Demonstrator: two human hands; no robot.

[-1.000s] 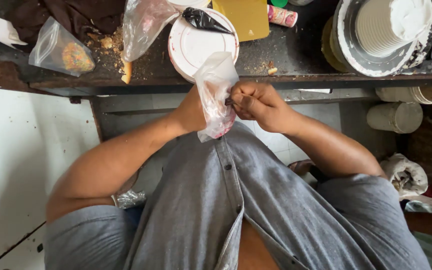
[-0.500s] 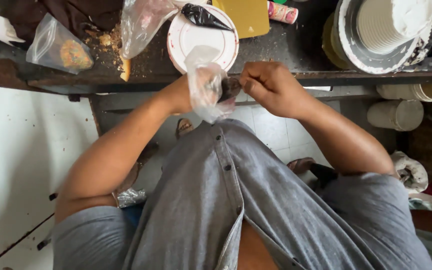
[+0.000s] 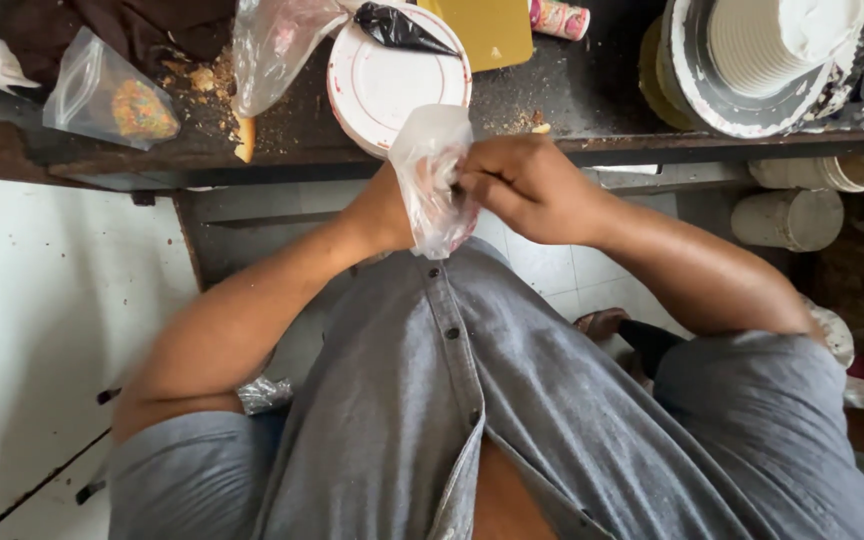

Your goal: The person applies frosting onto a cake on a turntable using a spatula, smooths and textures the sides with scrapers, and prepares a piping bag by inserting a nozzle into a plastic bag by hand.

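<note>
Both hands meet just in front of the dark counter edge [image 3: 282, 160], over my grey shirt. My left hand [image 3: 384, 212] is mostly hidden behind a small clear plastic bag [image 3: 434, 172] that it holds upright. My right hand [image 3: 524, 185] pinches the same bag from the right, fingers curled at its side. The bag looks crumpled, with a faint pink tint at its lower end. What is inside it cannot be made out.
On the counter lie a white plate [image 3: 392, 85] with a black bag [image 3: 399, 27] on it, a yellow board [image 3: 487, 30], a clear bag of coloured sprinkles [image 3: 112, 100], another clear bag [image 3: 277, 45], crumbs, and a white cake on a turntable [image 3: 767, 55]. Tubs [image 3: 787, 215] stand below.
The hands and the clear bag have risen from near my shirt towards the counter edge. The right hand's fingers have shifted along the bag's side.
</note>
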